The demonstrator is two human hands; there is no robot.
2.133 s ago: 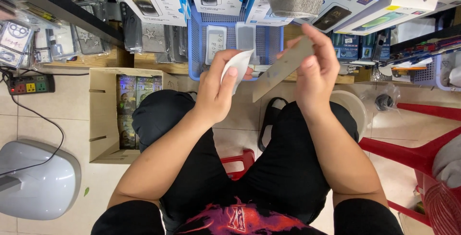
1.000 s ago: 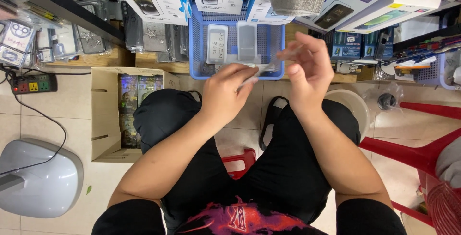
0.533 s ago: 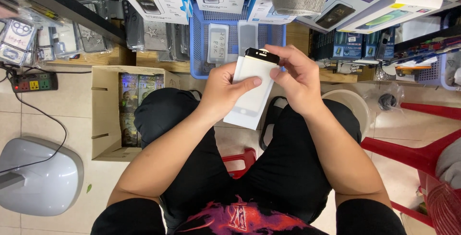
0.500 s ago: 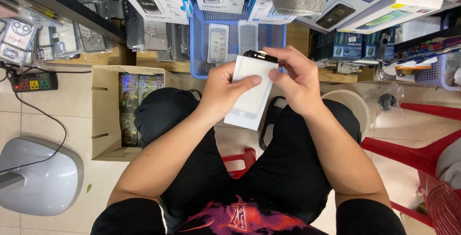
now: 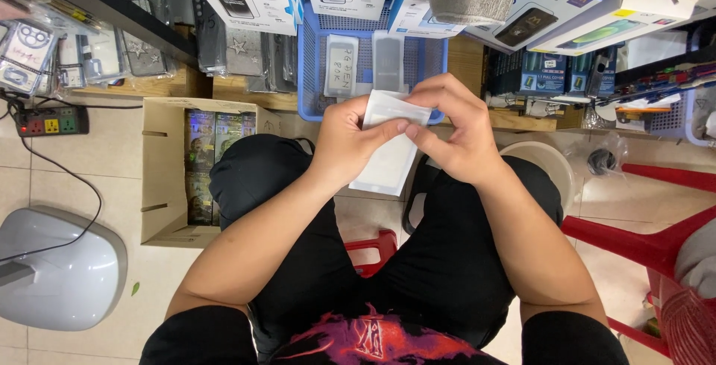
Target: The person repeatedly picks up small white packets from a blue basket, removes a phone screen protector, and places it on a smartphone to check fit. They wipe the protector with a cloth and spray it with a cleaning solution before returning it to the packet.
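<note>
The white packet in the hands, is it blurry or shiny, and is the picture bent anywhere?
Head view: the white packet looks sharp, evenly lit, no strong glare; both hands are crisp; the shelves at the edges slant and bow from the wide lens.

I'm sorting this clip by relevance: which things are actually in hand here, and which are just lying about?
In hand:
- flat white packet, held at its top end
- left hand, grip on its left edge
- right hand, fingers on its top right corner

Lying about:
- blue basket
- cardboard box
- power strip
- red stool
- grey dome-shaped appliance
</note>
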